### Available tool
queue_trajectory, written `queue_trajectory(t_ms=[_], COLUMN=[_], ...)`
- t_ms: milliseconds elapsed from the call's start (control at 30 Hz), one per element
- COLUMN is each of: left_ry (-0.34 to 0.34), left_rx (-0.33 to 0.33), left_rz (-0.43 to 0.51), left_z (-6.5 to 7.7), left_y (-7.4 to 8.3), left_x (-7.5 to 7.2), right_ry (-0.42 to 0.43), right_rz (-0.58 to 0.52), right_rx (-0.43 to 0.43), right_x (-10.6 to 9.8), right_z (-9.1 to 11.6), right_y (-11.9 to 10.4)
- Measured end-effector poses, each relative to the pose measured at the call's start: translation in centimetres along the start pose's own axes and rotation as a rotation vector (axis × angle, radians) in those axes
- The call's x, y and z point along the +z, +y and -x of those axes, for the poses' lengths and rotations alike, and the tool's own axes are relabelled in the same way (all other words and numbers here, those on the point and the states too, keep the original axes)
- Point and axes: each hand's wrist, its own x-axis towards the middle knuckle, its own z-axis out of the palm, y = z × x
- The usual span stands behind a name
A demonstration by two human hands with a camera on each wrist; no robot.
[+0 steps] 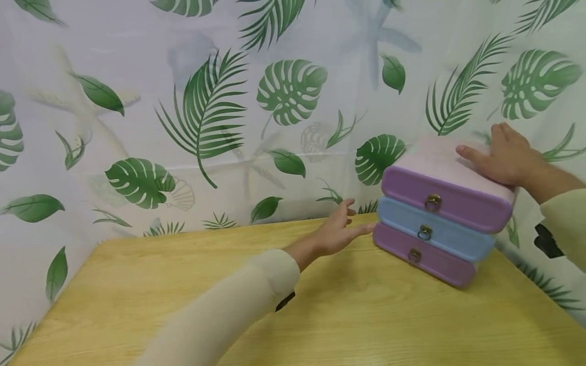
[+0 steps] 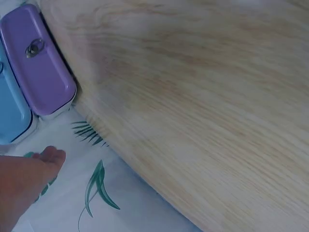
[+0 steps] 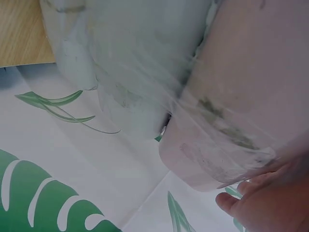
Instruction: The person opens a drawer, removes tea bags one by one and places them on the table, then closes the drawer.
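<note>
A small three-tier drawer box (image 1: 446,155) with a pale pink top stands at the right end of the table. Its fronts are purple, light blue and purple, each with a small metal ring pull (image 1: 425,232). My right hand (image 1: 510,157) rests on the top near its right edge, fingers extended; in the right wrist view, that hand (image 3: 270,198) lies along the edge of the pink casing (image 3: 231,58). Beside the box's lower left side is my left hand (image 1: 336,231), fingers loosely extended and thumb pointing at the bottom drawer. Whether the thumb touches it, I cannot tell.
The wood-grain table (image 1: 192,295) spreads out to the left and front of the box. Behind it hangs a white cloth (image 1: 220,30) printed with green leaves. Clear film or tape (image 3: 164,92) wraps the box's side in the right wrist view.
</note>
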Motion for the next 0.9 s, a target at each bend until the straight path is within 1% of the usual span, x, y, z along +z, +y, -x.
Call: queue_trajectory(t_ms=[200,267,400,500,567,667,733,767,900], left_ry=[0.046,0.05,0.051,0.062,0.073,0.1,0.128,0.145,0.208], left_rx=[-0.044,-0.062,-0.08,-0.076,-0.063,-0.049,-0.052,-0.055,-0.08], left_rz=[0.108,0.112,0.067,0.06,0.09,0.147,0.161,0.157,0.09], left_z=[-1.9,-2.3,-3.4,-4.1,-4.6,-5.3,-5.8,-6.0,-6.7], left_y=[-0.3,-0.3,-0.3,-0.1,0.1,0.6,0.9,1.0,0.8], left_x=[0.8,1.1,2.3,3.2,3.9,4.9,5.5,5.8,6.6], right_ry=[-0.028,-0.062,-0.153,-0.221,-0.249,-0.262,-0.263,-0.266,-0.278], right_rz=[0.012,0.015,0.047,0.086,0.104,0.103,0.101,0.1,0.094], right_rx=[-0.009,-0.009,-0.027,-0.066,-0.091,-0.094,-0.087,-0.081,-0.06], right_x=[0.3,0.0,-0.5,-0.6,-0.4,-0.1,0.0,0.0,0.0], right_z=[-0.4,-0.5,-1.0,-1.4,-1.7,-1.7,-1.7,-1.6,-1.3], right_y=[-0.1,-0.2,-0.3,-0.4,-0.4,-0.2,0.0,0.1,0.0])
